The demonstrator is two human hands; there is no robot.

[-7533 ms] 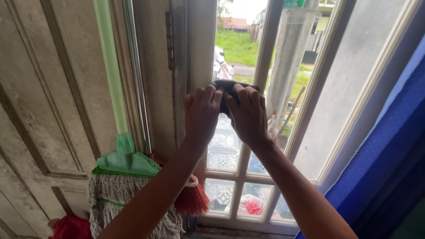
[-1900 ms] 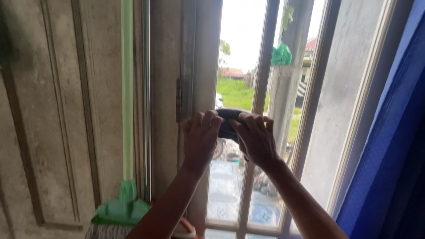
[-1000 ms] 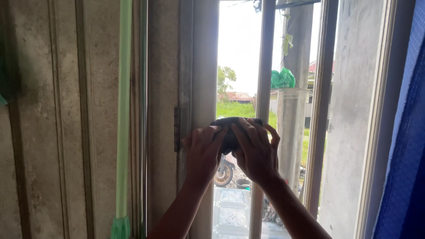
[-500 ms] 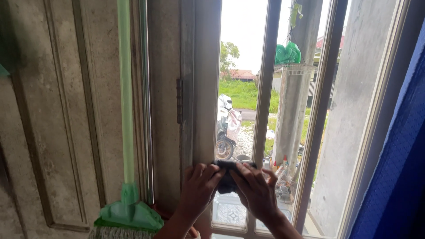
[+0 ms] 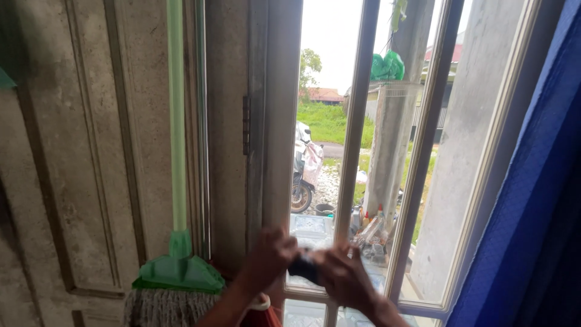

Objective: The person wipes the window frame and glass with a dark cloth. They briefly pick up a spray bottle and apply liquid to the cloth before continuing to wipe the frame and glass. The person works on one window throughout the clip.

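Both my hands press a dark cloth [image 5: 302,268] against the lower part of a tall window pane [image 5: 321,121]. My left hand [image 5: 266,257] grips the cloth's left side and my right hand [image 5: 342,277] grips its right side. Both hands are blurred by motion. The cloth sits just above a horizontal white bar of the window frame [image 5: 354,157], over the vertical bar between two panes.
A green-handled mop [image 5: 177,181] with a green head leans upright against a worn panelled door [image 5: 78,151] at the left, with a metal pole beside it. A blue curtain [image 5: 532,200] hangs at the right. Outside stand a concrete post and a parked motorbike [image 5: 304,169].
My hands and the cloth have slid down the glass, from mid-pane a second ago to near the lower crossbar now. The view has tilted down with them.
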